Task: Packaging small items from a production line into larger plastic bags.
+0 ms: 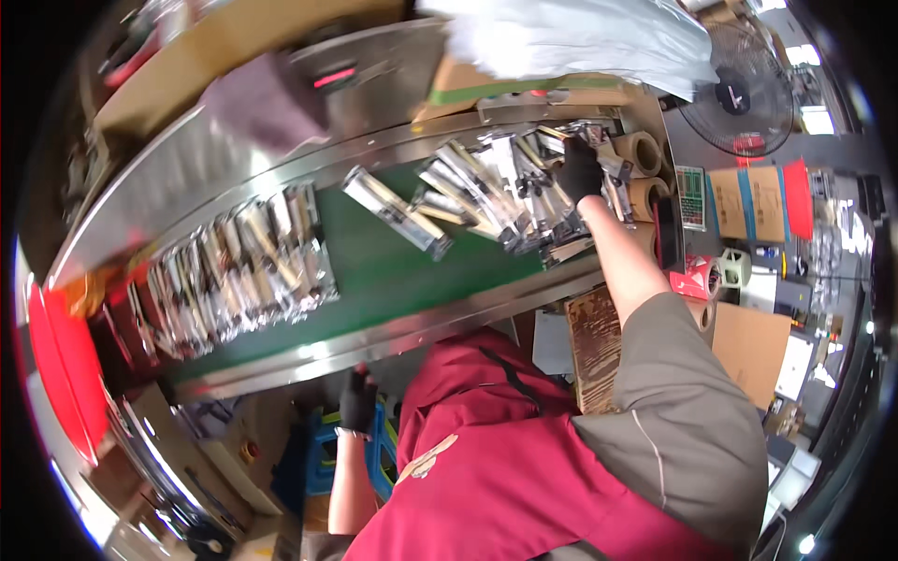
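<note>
At the far left, a bright red rounded object (65, 374) is standing beside the end of a long green belt (374, 266) edged with metal rails. Clear-wrapped packages are lining up there in a tight row (243, 257), while a purple cloth (267, 103) is draping over the far side. Below the near rail (318, 352), the dark-gloved left hand (355, 402) is hanging near a blue plastic frame (323, 479); whether its fingers are holding anything, I cannot tell. Right of centre, more slim packages (477, 192) are lying in a loose, overlapping heap, with a pale plastic sheet (580, 37) bulging beyond them. The dark-gloved right hand (580, 171) is reaching onto the heap's right end; its fingers are hidden, so their grip cannot be told. Just beyond it, cardboard rolls (641, 150) are crowding the belt's end. Farther right, a black fan (734, 93) is standing above a taped carton (753, 201).
</note>
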The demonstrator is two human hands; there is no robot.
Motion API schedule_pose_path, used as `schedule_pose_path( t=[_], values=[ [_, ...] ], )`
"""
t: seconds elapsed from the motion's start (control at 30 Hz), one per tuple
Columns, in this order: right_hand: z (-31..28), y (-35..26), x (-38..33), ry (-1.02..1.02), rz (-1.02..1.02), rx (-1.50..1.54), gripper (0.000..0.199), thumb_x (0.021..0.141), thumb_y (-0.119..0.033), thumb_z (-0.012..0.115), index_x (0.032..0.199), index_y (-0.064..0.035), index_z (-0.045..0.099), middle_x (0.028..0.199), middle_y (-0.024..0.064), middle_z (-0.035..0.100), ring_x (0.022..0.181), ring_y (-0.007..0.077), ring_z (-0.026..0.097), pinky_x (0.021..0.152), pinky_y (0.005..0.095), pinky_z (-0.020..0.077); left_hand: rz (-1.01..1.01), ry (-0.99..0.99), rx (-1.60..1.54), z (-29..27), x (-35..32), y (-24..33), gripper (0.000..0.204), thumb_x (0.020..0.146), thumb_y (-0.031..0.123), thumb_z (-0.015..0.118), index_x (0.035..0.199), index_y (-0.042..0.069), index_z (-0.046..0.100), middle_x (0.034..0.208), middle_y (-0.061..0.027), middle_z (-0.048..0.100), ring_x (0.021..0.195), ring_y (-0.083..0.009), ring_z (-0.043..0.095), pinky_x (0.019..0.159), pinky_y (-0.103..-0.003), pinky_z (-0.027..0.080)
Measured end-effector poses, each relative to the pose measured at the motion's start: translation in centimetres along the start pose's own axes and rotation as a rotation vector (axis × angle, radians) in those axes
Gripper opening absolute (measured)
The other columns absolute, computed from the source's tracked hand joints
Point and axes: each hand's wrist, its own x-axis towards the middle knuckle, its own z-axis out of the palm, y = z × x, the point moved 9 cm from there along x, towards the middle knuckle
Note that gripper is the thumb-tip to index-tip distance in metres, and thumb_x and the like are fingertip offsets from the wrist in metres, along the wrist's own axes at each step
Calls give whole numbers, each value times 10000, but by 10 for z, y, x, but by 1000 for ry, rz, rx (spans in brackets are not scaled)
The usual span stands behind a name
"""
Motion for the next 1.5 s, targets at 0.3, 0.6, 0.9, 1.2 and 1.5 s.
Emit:
schedule_pose_path(
  t=[0.3,0.6,0.9,1.2,1.5],
  values=[
    [38,16,-26,-357,-4,128,507,566,-272,777,996,-117,557,872,117,562,874,329,557,734,440,471,4,264,183,22,211,212,715,725,327,698,1236,-53,373,1090,-225,569,1024,-354,548,855,-404,432],
    [24,79,-44,-570,414,284,513,702,-251,684,1129,-69,468,1000,165,572,1032,356,523,885,444,391,47,465,340,38,210,272,407,758,373,657,899,4,561,826,-154,609,896,-336,567,994,-440,335],
    [69,161,-55,-345,375,546,858,672,-367,702,1344,-2,312,1260,228,436,1172,356,421,969,413,359,271,29,-170,132,214,302,933,681,142,764,1383,-3,167,1205,-175,437,1128,-285,456,909,-320,418],
    [43,-116,-28,-639,56,875,558,688,-375,710,1082,-18,539,906,167,590,893,319,568,803,401,440,106,-228,-88,49,224,259,552,828,329,651,1213,37,386,927,-22,569,683,-126,517,602,-265,409],
    [92,174,-292,-44,1384,467,500,786,-401,645,1139,-58,553,919,109,618,785,246,603,719,360,480,-87,56,-333,-41,212,230,364,822,302,672,782,133,352,615,48,381,536,-75,356,505,-239,320]
  ],
)
